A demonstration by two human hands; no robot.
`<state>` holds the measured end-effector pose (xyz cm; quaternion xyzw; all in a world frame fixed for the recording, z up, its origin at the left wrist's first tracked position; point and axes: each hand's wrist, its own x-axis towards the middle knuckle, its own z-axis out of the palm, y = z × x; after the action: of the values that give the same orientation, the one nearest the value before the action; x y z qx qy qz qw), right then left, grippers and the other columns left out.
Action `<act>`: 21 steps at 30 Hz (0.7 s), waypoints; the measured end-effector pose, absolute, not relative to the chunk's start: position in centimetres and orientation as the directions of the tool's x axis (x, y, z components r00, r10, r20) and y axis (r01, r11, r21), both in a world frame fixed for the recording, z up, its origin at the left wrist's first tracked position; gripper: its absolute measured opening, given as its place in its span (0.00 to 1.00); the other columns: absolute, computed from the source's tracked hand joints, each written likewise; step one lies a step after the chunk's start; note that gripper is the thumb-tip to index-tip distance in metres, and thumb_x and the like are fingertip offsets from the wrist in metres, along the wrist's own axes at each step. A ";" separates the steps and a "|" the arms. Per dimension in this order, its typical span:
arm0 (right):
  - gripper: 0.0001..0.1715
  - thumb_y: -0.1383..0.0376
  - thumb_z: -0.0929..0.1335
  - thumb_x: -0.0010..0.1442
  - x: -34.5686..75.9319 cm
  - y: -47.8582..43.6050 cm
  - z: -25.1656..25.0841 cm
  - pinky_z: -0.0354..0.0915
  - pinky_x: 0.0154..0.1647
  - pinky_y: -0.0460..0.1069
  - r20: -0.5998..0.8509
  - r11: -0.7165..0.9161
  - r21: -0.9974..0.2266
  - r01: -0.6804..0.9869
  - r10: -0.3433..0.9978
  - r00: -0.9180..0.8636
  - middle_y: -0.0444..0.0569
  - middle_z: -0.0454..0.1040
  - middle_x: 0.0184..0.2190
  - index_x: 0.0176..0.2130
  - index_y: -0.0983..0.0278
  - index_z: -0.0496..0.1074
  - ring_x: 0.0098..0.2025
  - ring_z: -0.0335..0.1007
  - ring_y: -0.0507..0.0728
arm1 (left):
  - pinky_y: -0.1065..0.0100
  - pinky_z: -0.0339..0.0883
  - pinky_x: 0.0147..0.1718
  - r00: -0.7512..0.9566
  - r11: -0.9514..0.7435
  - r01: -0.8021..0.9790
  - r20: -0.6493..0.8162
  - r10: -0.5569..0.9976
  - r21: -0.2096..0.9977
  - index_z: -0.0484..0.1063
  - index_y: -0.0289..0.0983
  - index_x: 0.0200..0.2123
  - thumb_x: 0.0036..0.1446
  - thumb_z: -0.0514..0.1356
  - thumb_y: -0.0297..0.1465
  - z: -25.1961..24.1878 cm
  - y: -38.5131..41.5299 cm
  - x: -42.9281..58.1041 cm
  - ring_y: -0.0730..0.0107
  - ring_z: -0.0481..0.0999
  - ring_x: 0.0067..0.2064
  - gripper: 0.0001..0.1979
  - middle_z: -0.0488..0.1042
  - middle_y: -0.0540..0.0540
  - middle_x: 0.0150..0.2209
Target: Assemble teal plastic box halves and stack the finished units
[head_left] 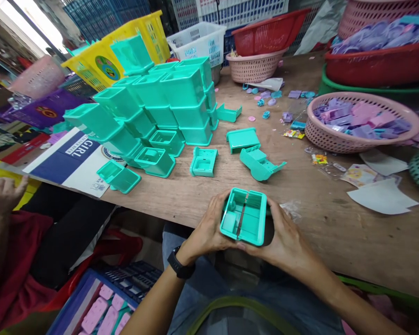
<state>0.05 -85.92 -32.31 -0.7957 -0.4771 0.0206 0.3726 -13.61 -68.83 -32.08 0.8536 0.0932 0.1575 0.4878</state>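
Note:
Both hands hold a teal plastic box (253,222) at the table's front edge, its open side facing up. A narrow gap runs between its two halves. My left hand (209,228), with a black watch on the wrist, wraps the box's left side. My right hand (282,232) grips the right side and the near edge. Beyond the box lie loose teal parts: a small panel (204,162), a curved piece (260,164) and a flat-topped piece (243,139). Stacked teal boxes (181,88) rise at the back left.
A pink basket (363,143) of purple and pink parts stands right, near paper scraps (382,195). A printed carton sheet (68,160) lies left. Another person's hand (2,195) is at the far left. Yellow (155,35) and white baskets (200,42) stand behind.

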 end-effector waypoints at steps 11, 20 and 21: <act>0.65 0.38 0.78 0.48 0.0 -86.0 -32.5 0.74 0.55 0.68 0.361 -0.203 -0.612 0.764 0.789 0.498 0.66 0.73 0.59 0.69 0.63 0.54 0.58 0.74 0.74 | 0.39 0.57 0.71 0.926 -0.485 -0.031 0.207 0.314 0.874 0.48 0.43 0.74 0.46 0.74 0.59 -31.7 -69.2 -13.6 0.37 0.61 0.71 0.61 0.61 0.34 0.70; 0.61 0.33 0.73 0.54 0.0 -86.1 -33.0 0.74 0.55 0.67 0.378 -0.192 -0.608 0.771 0.783 0.493 0.66 0.73 0.58 0.69 0.63 0.53 0.58 0.74 0.74 | 0.39 0.54 0.72 0.947 -0.584 -0.030 0.210 0.243 0.811 0.42 0.41 0.75 0.58 0.67 0.57 -31.5 -69.4 -13.7 0.38 0.57 0.73 0.55 0.56 0.32 0.72; 0.61 0.33 0.72 0.55 0.0 -86.1 -33.1 0.74 0.55 0.67 0.384 -0.187 -0.607 0.772 0.782 0.491 0.66 0.73 0.58 0.70 0.63 0.53 0.58 0.75 0.74 | 0.38 0.54 0.72 0.953 -0.607 -0.031 0.208 0.223 0.794 0.42 0.41 0.75 0.59 0.66 0.56 -31.5 -69.3 -13.8 0.38 0.56 0.74 0.54 0.55 0.31 0.73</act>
<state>-0.02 -86.10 -33.07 -0.7704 -0.5044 0.0061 0.3900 -13.78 -69.30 -31.48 0.8846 0.0541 0.1442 0.4402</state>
